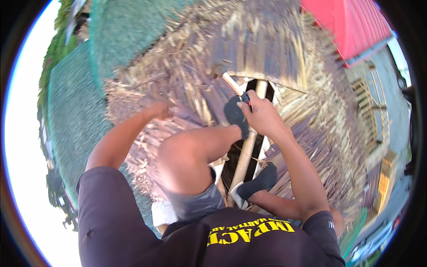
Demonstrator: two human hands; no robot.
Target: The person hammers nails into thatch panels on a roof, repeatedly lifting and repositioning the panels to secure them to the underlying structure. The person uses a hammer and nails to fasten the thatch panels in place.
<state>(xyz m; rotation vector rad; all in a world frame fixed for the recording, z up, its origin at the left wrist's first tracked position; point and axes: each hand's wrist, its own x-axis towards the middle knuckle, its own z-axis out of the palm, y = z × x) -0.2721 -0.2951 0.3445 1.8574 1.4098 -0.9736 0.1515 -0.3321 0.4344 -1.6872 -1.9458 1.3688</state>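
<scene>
My right hand (264, 115) is closed round the grip of a claw hammer (231, 82). The hammer has a pale shaft, a dark and red grip, and a head that points up and to the left. Out to the left, my left hand (161, 109) is over the brown thatch (191, 98); motion blurs its fingers, so neither their pose nor any contact shows. Between the hands, a dark-socked foot (235, 113) rests by a long bamboo pole (246, 155). A panel of dried leaf thatch (258, 53) lies just beyond the hammer.
Beside the pole, a dark gap (231, 167) opens in the thatched roof. My other socked foot (260, 181) is at its right. Green netting (73, 107) hangs at the left; a red corrugated roof (347, 26) stands far right, above a bamboo frame (371, 107) and parked vehicles.
</scene>
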